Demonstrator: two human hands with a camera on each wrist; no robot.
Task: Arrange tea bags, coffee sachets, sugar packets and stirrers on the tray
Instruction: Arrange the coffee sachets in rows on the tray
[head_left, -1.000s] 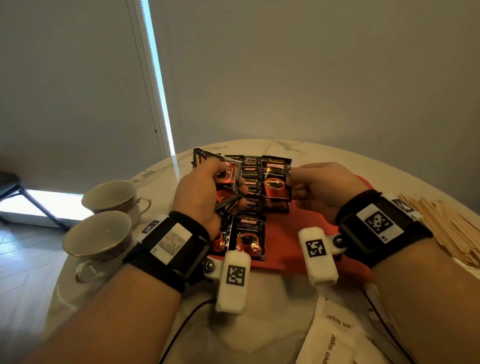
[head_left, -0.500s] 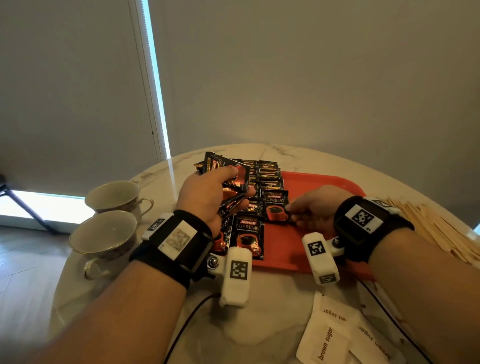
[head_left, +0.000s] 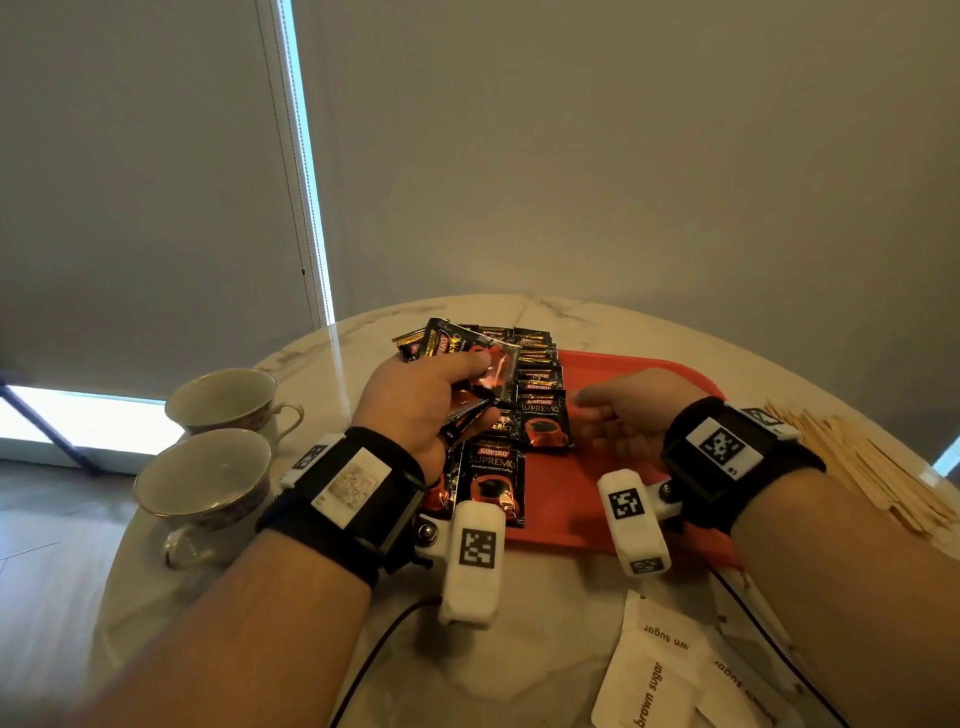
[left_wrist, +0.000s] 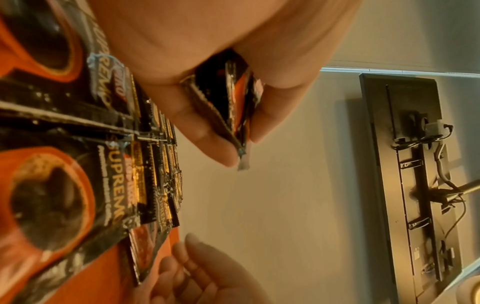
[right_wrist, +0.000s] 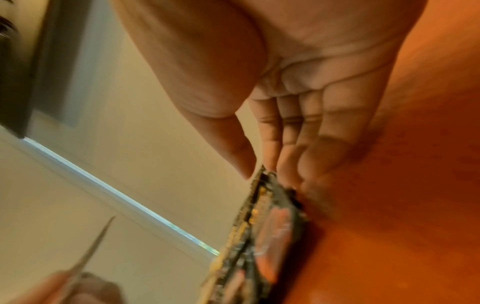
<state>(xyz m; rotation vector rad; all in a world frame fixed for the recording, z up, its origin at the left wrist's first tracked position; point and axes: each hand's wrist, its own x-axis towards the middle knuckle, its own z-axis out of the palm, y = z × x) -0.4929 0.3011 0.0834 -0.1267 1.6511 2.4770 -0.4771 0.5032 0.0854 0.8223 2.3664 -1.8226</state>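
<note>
Item: coffee sachets (head_left: 491, 475), flat black foil packets printed with an orange cup, laid in 2 overlapping rows on the left part of the red tray (head_left: 623, 374), running from its 7 o'clock corner up toward 11 o'clock. Further stock: a fanned bundle of sachets (head_left: 457, 348) gripped in the left hand (head_left: 415, 400), thumb on top and fingers curled beneath, held above the 10 o'clock side of the tray. Right hand (head_left: 628, 415): released, fingers straight and together, fingertips (right_wrist: 293, 164) touching the right edge of the front-row sachet (head_left: 545, 426). Handling, as judged: very light, thin and flexible, glossy film that is likely to slip when stacked; serrated sealed edges give the firmest pinch, best taken at a short end between thumb and forefinger. Tray: smooth rigid plastic, rectangular with rounded corners and a low rim. Not yet on the tray: wooden stirrers (head_left: 857, 462), slim pale flat sticks heaped at 3 o'clock; white paper sugar packets (head_left: 654, 686) at 5 o'clock. Also present: 2 teacups (head_left: 208, 478), glazed ceramic, at 9 o'clock on the marble-pattern table (head_left: 311, 364).
</note>
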